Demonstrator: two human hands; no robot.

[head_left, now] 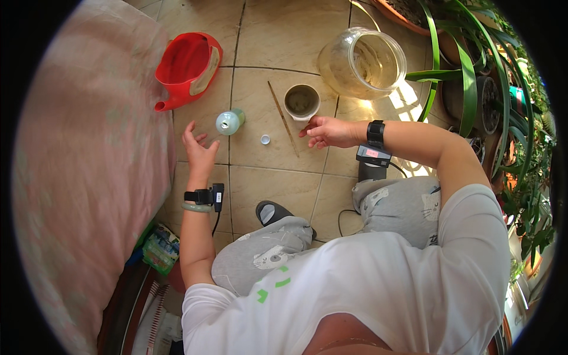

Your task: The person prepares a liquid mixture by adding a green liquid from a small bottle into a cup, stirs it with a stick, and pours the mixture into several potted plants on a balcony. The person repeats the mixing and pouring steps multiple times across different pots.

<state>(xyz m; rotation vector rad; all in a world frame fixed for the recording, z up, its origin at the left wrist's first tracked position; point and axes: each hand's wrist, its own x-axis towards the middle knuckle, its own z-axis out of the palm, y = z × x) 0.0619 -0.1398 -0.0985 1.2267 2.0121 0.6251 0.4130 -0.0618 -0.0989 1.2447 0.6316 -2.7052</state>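
Note:
My left hand [200, 151] is raised over the floor, its fingers and thumb spread with nothing between them. Just beyond its thumb stands a pale blue-green bottle [238, 118] with its mouth uncovered. A small white cap [265, 139] lies to the right of the bottle. My right hand [331, 132] reaches in from the right, fingers loosely bent and apart, beside the near side of a light cup [289, 113] with dark contents. Whether its fingertips touch the cup, I cannot tell. A thin brown stick [280, 110] lies between cap and cup.
A red watering can [204, 77] sits at the far left, next to a pink cloth [94, 148]. Beyond the cup, a large clear jar [337, 74] rests on the tiled floor [278, 195]. Potted plants with long leaves [467, 89] line the right side.

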